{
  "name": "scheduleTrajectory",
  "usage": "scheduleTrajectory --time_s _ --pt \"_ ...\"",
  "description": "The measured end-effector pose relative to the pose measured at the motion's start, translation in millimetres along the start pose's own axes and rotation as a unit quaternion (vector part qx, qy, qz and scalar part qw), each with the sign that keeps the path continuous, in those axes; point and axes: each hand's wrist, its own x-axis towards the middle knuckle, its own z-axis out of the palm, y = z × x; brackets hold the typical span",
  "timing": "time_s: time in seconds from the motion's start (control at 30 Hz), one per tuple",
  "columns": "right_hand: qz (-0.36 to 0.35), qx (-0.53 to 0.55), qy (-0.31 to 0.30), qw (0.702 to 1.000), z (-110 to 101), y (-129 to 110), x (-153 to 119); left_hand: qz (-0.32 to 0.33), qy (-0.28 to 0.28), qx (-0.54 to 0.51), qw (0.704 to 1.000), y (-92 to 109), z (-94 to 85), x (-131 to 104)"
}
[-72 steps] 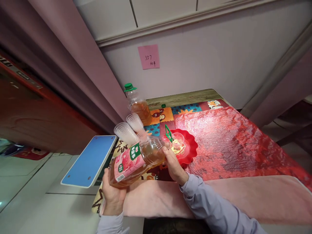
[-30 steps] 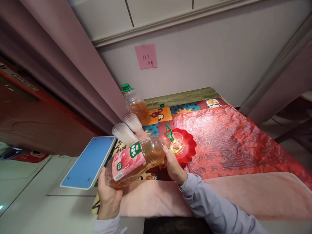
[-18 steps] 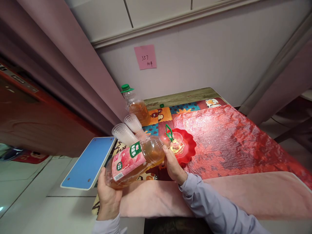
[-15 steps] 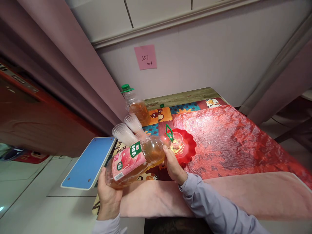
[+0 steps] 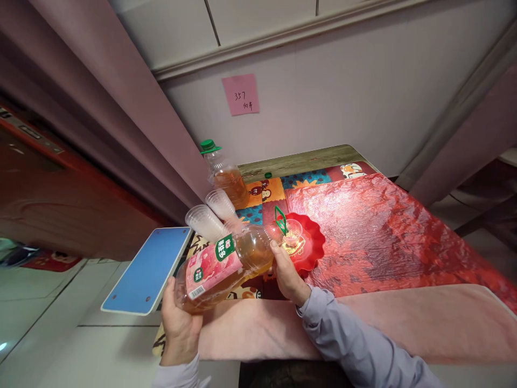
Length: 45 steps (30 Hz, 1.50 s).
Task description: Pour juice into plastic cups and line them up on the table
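A large clear juice bottle (image 5: 218, 267) with a pink and green label lies tilted between my hands, amber liquid inside. My left hand (image 5: 180, 318) supports its base, while my right hand (image 5: 287, 272) grips it near the neck; the fingers beneath are partly hidden. Its mouth points over a clear plastic cup (image 5: 294, 230) in a red scalloped tray (image 5: 316, 253). A green handle ring (image 5: 280, 221) stands by the neck. I cannot tell whether liquid is flowing out.
Stacked clear cups (image 5: 204, 222) and a second bottle (image 5: 230, 180) with a green cap stand behind on the left. A small green cap (image 5: 268, 175) lies near the back edge. Red plastic film (image 5: 383, 231) covers the right side; a blue board (image 5: 147, 269) juts out left.
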Motion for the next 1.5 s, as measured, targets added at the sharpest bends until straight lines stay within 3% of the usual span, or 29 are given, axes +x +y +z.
scheduleTrajectory --time_s 0.6,1.5 --pt "0.005 0.02 0.001 1.0 3.3 -4.6 -1.0 -0.021 0.019 -0.01 1.0 5.8 6.3 -6.7" --pt "0.001 0.009 0.002 1.0 1.2 -3.1 0.6 -0.014 0.016 -0.005 1.0 0.6 -0.2 2.0"
